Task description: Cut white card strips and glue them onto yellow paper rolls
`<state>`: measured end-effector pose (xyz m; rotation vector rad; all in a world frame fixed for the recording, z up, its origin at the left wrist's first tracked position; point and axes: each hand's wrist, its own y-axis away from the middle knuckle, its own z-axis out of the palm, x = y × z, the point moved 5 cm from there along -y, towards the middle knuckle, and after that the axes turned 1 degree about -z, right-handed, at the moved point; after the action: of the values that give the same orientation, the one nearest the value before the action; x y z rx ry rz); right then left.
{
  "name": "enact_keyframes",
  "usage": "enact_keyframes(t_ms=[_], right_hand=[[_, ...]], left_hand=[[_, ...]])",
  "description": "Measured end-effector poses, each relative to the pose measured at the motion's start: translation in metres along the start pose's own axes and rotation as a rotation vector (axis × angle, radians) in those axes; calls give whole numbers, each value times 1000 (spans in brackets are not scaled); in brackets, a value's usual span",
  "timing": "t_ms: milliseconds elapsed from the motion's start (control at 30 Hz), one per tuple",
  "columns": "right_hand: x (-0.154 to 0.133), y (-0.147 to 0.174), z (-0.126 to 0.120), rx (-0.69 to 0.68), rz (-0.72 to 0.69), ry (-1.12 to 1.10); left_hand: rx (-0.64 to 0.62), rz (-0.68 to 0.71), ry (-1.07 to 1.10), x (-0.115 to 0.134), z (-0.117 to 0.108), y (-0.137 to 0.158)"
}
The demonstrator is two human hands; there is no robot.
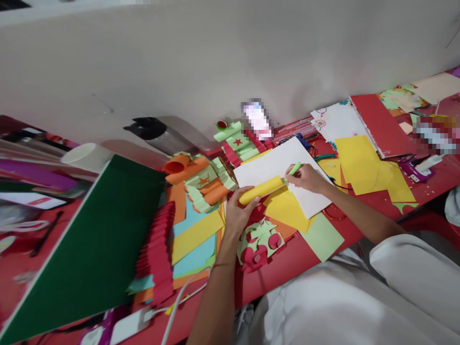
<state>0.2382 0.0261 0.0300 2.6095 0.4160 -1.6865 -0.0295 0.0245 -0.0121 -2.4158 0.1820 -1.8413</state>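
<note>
My left hand (pixel 240 209) is wrapped round the near end of a yellow paper roll (pixel 263 189), which lies over a white sheet (pixel 276 160). In my right hand (pixel 305 177) is a slim light green pen-shaped tool (pixel 295 167), pinched like a pen with its tip close to the roll's far end. Whether the tip touches the roll I cannot tell. Yellow paper (pixel 287 209) lies under the two hands. Below them are red and pale green paper cut-outs (pixel 257 256) and a pale green sheet (pixel 323 237).
Finished-looking rolled paper pieces, one orange and green (pixel 203 181) and one green and red (pixel 239 142), stand beyond. At the left rises a dark green board (pixel 93 239) beside pleated red paper (pixel 160 258). A phone (pixel 257 119), a bottle (pixel 161 134) and a red book (pixel 383 124) are near the wall.
</note>
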Motion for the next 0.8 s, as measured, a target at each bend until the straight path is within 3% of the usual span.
enact_keyframes(t_ms=[267, 533, 633, 800], right_hand=[[-1, 0, -1, -2, -6, 78], [6, -1, 2, -2, 47, -55], [5, -4, -7, 68, -29, -127], [8, -5, -44, 230, -154, 263]], left_hand=[[5, 4, -49, 2, -1, 0], [-3, -52, 33, 1, 0, 1], [-23, -96, 114, 0, -2, 2], [-13, -94, 164, -1, -6, 3]])
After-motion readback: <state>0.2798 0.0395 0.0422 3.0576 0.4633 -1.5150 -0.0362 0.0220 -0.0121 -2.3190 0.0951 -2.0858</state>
